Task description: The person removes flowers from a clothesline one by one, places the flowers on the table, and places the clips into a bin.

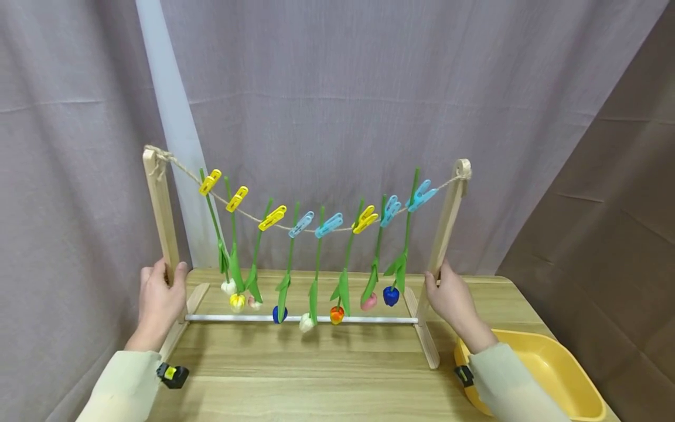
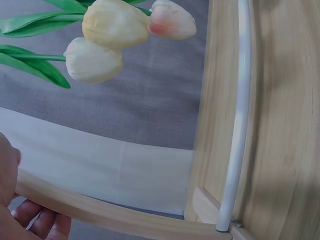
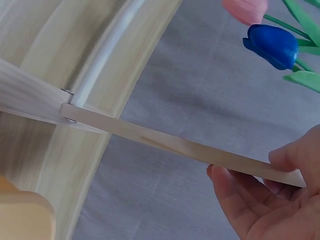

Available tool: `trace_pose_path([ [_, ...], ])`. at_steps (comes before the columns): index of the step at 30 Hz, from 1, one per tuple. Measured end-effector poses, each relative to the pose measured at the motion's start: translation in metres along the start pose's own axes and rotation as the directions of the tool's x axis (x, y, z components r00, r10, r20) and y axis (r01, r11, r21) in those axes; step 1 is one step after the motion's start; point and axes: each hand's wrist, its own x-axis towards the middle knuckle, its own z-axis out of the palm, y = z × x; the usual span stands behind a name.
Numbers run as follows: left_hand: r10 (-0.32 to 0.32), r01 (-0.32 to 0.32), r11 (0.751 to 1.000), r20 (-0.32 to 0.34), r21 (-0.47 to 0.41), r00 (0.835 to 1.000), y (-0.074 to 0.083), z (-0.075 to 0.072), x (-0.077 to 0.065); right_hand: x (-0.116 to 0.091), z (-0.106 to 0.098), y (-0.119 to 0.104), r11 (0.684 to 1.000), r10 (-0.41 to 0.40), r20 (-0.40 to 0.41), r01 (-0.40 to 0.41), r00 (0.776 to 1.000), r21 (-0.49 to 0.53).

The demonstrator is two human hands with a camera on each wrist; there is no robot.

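- My left grip (image 1: 160, 302) clasps the nine-o'clock post (image 1: 162, 217), my right grip (image 1: 454, 298) the three-o'clock post (image 1: 447, 228).
- Between, I see tulips (image 1: 391, 296) hanging from pegs (image 1: 329, 225).
- Yellow basin (image 1: 548, 369) sits at four o'clock.

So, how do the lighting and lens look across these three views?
Head view: fairly even light, soft shadows on the table near the white rod, faint sheen inside the yellow tub; left wrist view: the rod looks bowed, probably lens distortion, with pale highlights along it; right wrist view: the rod bows too, and fine detail looks soft.
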Motion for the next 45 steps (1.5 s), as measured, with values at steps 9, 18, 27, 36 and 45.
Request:
trace_pose_path([
  [9,0.073,-0.067,0.995,-0.092,0.073,0.993,-0.008,0.001,0.004,0.001,-0.002,-0.004,0.999,0.013,0.013,-0.013,1.000,-0.037],
  [18,0.062,-0.047,0.994,-0.153,0.101,0.986,-0.008,0.007,0.005,-0.002,0.000,-0.008,0.996,0.070,0.011,-0.069,0.998,-0.060],
  [27,0.056,-0.037,0.992,-0.162,0.119,0.985,-0.010,0.011,0.006,0.001,0.003,-0.007,0.994,0.084,0.010,-0.083,0.996,-0.070],
  [36,0.100,-0.075,0.988,-0.194,0.136,0.976,-0.008,0.010,0.005,-0.001,0.000,-0.008,0.994,0.089,0.010,-0.088,0.996,-0.070],
  [45,0.086,-0.061,0.990,-0.200,0.129,0.976,-0.007,0.006,0.002,-0.005,-0.002,-0.012,0.991,0.119,0.053,-0.115,0.992,-0.069],
])
